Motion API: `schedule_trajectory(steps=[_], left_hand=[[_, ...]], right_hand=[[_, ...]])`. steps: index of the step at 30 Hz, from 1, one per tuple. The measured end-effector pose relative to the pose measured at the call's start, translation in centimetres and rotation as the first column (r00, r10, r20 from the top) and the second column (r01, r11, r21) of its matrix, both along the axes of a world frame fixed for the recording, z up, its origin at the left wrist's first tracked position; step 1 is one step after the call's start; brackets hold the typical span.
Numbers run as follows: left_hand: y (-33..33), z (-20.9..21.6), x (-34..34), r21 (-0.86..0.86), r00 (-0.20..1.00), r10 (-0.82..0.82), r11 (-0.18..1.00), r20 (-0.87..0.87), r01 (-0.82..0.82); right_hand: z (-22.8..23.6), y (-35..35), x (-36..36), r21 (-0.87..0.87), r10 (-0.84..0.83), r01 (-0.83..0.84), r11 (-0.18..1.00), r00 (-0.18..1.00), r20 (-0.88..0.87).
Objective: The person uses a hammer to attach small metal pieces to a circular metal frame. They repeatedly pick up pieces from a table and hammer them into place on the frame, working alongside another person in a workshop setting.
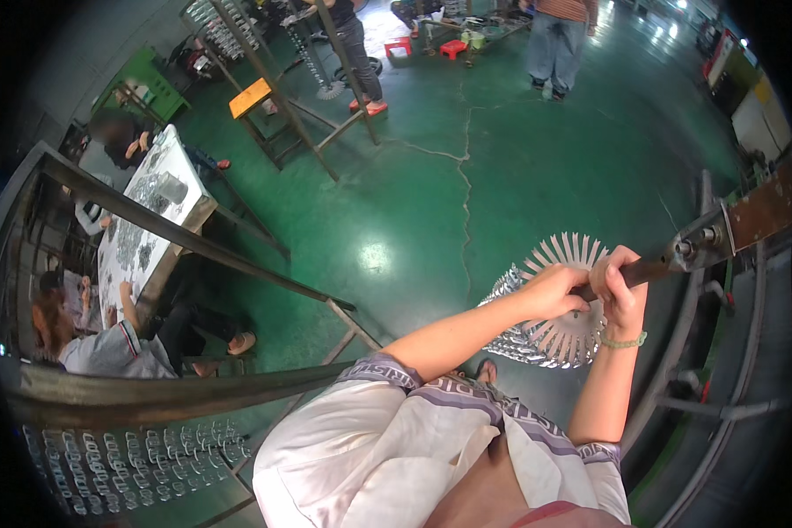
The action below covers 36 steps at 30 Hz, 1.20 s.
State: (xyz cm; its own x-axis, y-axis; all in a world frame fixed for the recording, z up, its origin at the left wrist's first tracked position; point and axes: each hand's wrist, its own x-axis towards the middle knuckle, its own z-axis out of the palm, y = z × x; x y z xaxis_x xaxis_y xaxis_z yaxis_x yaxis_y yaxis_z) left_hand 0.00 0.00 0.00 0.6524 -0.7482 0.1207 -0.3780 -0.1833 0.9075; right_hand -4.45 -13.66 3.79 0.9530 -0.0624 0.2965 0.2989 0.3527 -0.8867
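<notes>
The dark bar [653, 267] sits right of centre, the left hand [554, 292] and right hand [622, 286] wrapped around it side by side, forearms converging. Beneath them is a slotted disc [561, 331]. Green floor [396, 211] stretches upward; left, a counter [185, 158] carries a grey tub [170, 187], contents unclear.

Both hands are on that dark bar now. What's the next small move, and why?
I'd probably shift the left hand slightly aside while the right hand steadies the dark metal bar: both are closed around its end, in front of the round finned rack with its silver pieces, and they hide whether bar and rack connect there.
</notes>
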Motion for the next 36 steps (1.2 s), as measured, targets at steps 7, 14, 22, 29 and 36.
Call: schedule_trajectory(steps=[7,14,22,29,36], left_hand=[[-5.9,0.4,12.6,-0.165,0.964,0.226,0.965,0.142,-0.202],[-6.2,-1.4,22.2,-0.177,0.903,0.401,0.910,0.155,-0.374],[-5.7,-3.3,33.7,-0.127,0.860,0.492,0.870,0.138,-0.477],[-0.9,-1.6,44.1,-0.104,0.836,0.520,0.854,0.177,-0.509],[13.6,-5.9,47.6,-0.364,0.312,0.927,0.370,0.210,-0.855]], right_hand=[[3.5,-3.6,14.2,-0.117,-0.201,0.206,0.972,0.978,0.051],[2.8,-2.5,25.5,-0.125,-0.310,0.311,0.942,0.950,0.028],[1.7,-1.8,38.2,-0.130,-0.238,0.238,0.962,0.971,0.021],[0.8,0.3,49.8,-0.122,-0.127,0.126,0.984,0.992,0.005],[0.3,5.6,58.9,-0.140,-0.066,0.062,0.988,0.998,-0.020]])
